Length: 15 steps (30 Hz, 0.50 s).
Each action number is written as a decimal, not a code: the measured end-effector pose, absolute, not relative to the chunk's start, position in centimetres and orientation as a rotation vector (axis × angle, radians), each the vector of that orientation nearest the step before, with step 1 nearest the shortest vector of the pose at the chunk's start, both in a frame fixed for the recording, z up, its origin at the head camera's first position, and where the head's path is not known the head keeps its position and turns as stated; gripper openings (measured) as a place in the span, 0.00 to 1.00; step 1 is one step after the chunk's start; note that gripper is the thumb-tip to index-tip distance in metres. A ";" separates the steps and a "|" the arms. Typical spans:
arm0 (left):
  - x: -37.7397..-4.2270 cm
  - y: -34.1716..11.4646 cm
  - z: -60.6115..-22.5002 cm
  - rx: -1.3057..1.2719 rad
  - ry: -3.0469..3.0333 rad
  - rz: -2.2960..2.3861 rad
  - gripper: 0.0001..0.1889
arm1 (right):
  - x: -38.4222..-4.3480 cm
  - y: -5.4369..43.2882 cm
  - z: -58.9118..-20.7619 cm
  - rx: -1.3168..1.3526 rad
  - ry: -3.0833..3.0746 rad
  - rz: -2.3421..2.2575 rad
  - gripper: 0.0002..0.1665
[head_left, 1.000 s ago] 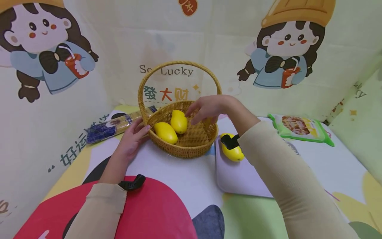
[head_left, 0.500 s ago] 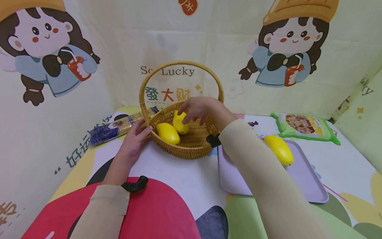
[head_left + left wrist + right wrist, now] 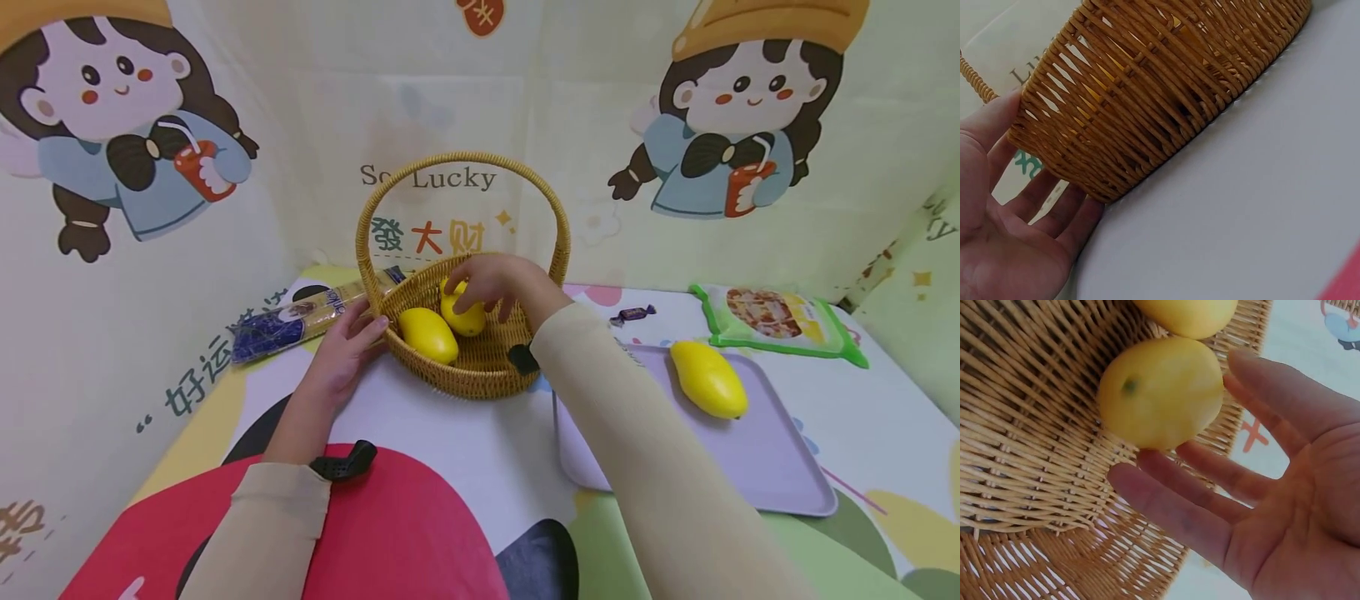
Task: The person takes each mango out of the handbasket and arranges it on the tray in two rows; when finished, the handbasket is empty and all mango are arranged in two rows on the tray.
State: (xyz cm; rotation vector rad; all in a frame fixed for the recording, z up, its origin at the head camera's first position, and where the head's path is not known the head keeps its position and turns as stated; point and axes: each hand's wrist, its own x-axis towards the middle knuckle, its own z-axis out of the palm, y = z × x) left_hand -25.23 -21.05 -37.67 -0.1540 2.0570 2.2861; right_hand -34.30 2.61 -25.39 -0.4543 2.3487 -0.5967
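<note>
A wicker basket [image 3: 480,385] with a tall arched handle holds two yellow mangoes, one at the front left [image 3: 429,336] and one farther back [image 3: 468,319]. My left hand [image 3: 337,358] rests against the basket's left end. In the left wrist view the thumb touches the rim and the fairly straight fingers lie along the outer wall [image 3: 1147,94]. My right hand [image 3: 498,279] reaches over the rim to the back mango. In the right wrist view its spread, slightly bent fingers [image 3: 1179,512] and thumb stand around that mango [image 3: 1154,394], fingertips right at its skin.
On the right a mango [image 3: 708,379] lies on a lilac tray [image 3: 780,467], partly hidden by my right sleeve [image 3: 637,417]. A green-edged food bag [image 3: 780,321] and a wrapped candy [image 3: 633,314] lie beyond it. A pack of noodles [image 3: 300,321] lies at the left.
My right hand has moved left and down from the basket's right side to the back mango. The tray's right part and its mango have come into view. My left hand stays at the basket.
</note>
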 end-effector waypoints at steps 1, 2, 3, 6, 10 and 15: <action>-25.2 -21.1 -37.6 -0.154 2.056 2.285 0.36 | -34.3 2.5 -25.5 -0.460 2.354 -0.589 0.28; -25.2 -21.2 -37.6 -0.154 2.055 2.284 0.36 | -34.3 2.4 -25.5 -0.465 2.362 -0.580 0.26; -25.2 -21.2 -37.6 -0.153 2.053 2.284 0.36 | -34.4 2.3 -25.6 -0.468 2.367 -0.570 0.25; -25.2 -21.4 -37.6 -0.142 2.048 2.287 0.36 | -34.5 2.0 -25.8 -0.472 2.395 -0.535 0.23; -25.3 -21.5 -37.6 -0.133 2.048 2.290 0.36 | -34.5 2.0 -26.0 -0.470 2.416 -0.511 0.22; -25.3 -21.3 -37.6 -0.133 2.051 2.283 0.36 | -34.6 2.0 -26.2 -0.491 2.443 -0.459 0.21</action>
